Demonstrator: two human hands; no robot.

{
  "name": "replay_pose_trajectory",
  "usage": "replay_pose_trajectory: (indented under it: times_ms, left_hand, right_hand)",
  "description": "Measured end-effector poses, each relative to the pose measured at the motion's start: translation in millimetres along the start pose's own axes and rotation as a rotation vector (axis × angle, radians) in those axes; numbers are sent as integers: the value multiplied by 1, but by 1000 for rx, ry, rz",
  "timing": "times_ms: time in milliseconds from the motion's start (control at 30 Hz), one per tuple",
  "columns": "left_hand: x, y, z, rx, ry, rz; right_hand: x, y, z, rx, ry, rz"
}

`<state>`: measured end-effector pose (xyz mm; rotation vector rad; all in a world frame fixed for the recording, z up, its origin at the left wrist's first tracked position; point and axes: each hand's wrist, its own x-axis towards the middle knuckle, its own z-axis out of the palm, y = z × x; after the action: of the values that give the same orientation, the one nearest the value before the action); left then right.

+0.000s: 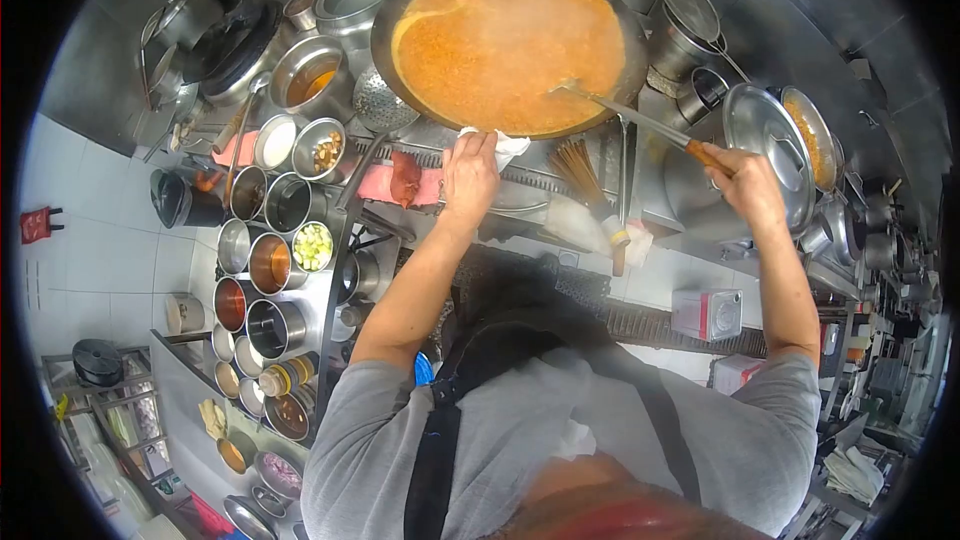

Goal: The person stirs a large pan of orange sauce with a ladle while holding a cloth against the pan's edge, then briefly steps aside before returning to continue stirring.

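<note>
A large wok (383, 40) holds a steaming orange, saucy food (510, 50). My left hand (470, 178) is closed on a white cloth (510, 147) at the wok's near rim. With my right hand (745, 185) I grip the wooden end of a long-handled cooking utensil (650, 122). Its metal shaft slants across the wok's right rim, and its head is partly sunk in the food. Left of my left hand, a reddish-brown object (405, 178) lies on a pink cloth (376, 183). A bamboo wok brush (578, 168) rests near the front edge of the stove.
A perforated skimmer (382, 105) sits left of the wok. Several metal pots with sauces and ingredients, including chopped green pieces (313, 246), crowd the left side. To the right stand a large shiny lid (768, 145) and a mesh strainer (690, 6).
</note>
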<state>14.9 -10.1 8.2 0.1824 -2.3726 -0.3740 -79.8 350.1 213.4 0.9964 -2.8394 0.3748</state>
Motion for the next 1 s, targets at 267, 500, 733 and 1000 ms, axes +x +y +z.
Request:
replay_pose_trajectory:
  times_ms: [267,500,733,1000]
  left_hand:
    - [-1,-2,2,1,1,0]
    - [0,2,-2,9,9,-5]
    - [0,0,-3,-14,-5,-5]
    - [0,0,-1,-14,25,17]
  right_hand:
    - [60,-27,85,-32,-39,-67]
    - [143,-41,142,-64,-102,32]
    - [209,-35,151,-84,-122,159]
    - [209,20,105,-113,-3,256]
